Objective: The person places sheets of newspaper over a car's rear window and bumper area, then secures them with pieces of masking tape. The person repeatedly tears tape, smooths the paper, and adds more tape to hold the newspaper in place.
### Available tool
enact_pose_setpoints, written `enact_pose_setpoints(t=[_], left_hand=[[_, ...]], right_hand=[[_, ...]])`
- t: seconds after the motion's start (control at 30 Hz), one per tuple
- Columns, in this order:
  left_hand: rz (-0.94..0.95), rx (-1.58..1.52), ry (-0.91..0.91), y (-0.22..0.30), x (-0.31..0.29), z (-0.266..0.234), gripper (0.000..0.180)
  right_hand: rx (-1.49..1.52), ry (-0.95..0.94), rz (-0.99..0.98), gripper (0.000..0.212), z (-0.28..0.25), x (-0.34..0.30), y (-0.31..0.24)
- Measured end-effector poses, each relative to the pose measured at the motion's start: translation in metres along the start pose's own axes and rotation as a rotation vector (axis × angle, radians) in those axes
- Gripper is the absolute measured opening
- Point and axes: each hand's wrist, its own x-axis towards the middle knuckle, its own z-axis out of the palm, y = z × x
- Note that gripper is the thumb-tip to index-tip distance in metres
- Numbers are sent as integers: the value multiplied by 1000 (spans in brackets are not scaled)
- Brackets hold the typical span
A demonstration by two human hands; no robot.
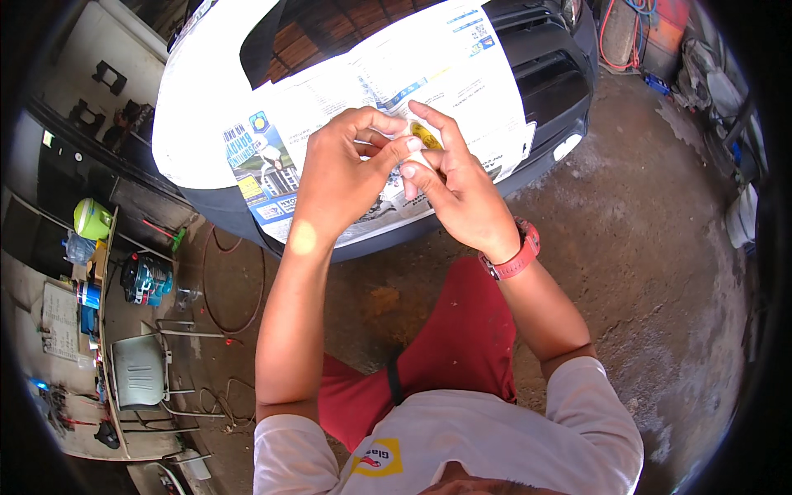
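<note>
Both my hands meet over a spread newspaper [322, 95] that covers the front of a white car [194, 107]. Between them is a small roll of tape [425, 134], pale at its edge and yellow inside. My right hand [466, 198] holds the roll, with its index finger stretched along the far side and its thumb bent toward me. My left hand [351, 165] is closed in a pinch at the roll's left side, thumb against fingers. What lies between those fingertips is mostly hidden, perhaps the tape's edge.
The car's dark grille [540, 62] and grey bumper [223, 214] border the newspaper. On the left stand a grey chair [139, 371], a green container [92, 219] and a teal machine [147, 279]. A hose [206, 289] loops over the concrete floor [635, 272]. A white bucket [741, 216] is far right.
</note>
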Motion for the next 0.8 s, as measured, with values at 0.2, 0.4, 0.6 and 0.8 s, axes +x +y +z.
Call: enact_pose_setpoints(t=[0.2,0.4,0.6,0.8], left_hand=[[9,139,-11,-5,2,4,17],[326,579,166,-5,-3,18,14],[261,304,328,-12,15,15,17],[186,348,450,-24,77,-29,22]], right_hand=[[83,-33,7,59,3,-4,6],[226,-162,271,32,-8,10,21],[-416,291,-377,13,18,-25,33],[-235,225,-129,9,65,-89,96]])
